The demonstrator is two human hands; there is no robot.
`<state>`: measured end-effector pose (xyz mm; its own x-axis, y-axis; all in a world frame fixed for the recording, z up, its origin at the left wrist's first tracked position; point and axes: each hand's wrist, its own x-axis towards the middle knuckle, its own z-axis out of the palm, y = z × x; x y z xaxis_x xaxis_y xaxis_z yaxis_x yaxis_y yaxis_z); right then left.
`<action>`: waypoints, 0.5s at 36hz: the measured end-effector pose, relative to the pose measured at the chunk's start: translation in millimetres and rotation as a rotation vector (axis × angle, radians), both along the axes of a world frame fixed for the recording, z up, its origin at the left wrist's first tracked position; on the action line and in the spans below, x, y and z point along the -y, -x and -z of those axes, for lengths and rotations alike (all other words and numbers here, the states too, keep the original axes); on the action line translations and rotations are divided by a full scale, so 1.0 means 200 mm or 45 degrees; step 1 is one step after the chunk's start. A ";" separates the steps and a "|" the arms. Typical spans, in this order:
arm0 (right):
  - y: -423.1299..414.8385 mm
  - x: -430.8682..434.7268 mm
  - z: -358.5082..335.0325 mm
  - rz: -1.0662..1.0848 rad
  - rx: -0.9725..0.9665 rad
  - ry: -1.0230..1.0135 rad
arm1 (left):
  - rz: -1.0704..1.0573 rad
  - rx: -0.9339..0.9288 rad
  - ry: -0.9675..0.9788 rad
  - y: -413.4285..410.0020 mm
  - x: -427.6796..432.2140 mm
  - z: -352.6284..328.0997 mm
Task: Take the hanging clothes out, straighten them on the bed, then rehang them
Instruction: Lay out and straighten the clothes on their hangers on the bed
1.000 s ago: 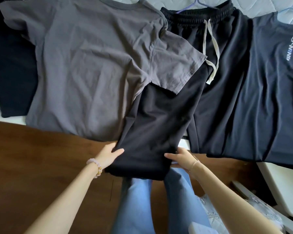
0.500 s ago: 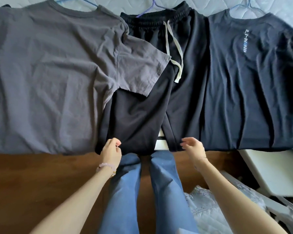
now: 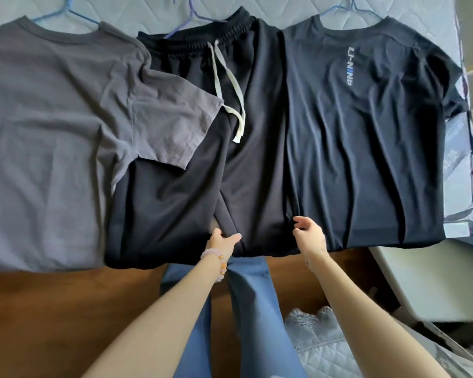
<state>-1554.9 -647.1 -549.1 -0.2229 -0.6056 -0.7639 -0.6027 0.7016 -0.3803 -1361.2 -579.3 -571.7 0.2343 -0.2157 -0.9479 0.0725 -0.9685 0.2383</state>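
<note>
Black shorts [image 3: 191, 170] with a white drawstring [image 3: 230, 85] lie flat on the bed, waistband away from me, on a purple hanger [image 3: 191, 15]. My left hand [image 3: 222, 240] pinches the inner corner of the right leg's hem. My right hand [image 3: 309, 236] curls its fingers on that leg's outer corner, beside the navy T-shirt [image 3: 366, 148]. A grey T-shirt [image 3: 55, 137] lies to the left on a blue hanger [image 3: 69, 12], its sleeve overlapping the shorts. The navy shirt also has a blue hanger [image 3: 347, 6].
The pale quilted mattress [image 3: 284, 9] shows behind the clothes. The brown wooden bed edge [image 3: 66, 309] runs along the front, with my blue jeans [image 3: 254, 309] against it. A quilted grey cloth [image 3: 320, 347] and a white box [image 3: 410, 282] sit at the lower right.
Both hands have left the shorts' left leg and moved right onto the right leg's hem. The left leg now lies flat on the bed.
</note>
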 end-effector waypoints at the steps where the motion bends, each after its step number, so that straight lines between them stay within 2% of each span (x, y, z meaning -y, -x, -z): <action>1: 0.02 0.01 0.01 -0.009 0.004 0.001 | -0.027 -0.010 -0.022 0.00 -0.01 0.06; 4: 0.08 0.03 0.03 -0.043 0.006 0.007 | -0.120 0.008 0.005 0.02 0.01 -0.02; 7: 0.10 0.03 0.04 -0.128 -0.009 0.032 | -0.243 -0.064 0.172 0.00 -0.06 -0.05; 11: 0.10 0.03 0.04 -0.170 -0.033 0.062 | -0.312 0.024 0.184 -0.08 -0.15 -0.05; 18: 0.12 0.02 0.02 -0.098 -0.021 0.061 | 0.069 0.357 0.187 -0.13 -0.14 -0.06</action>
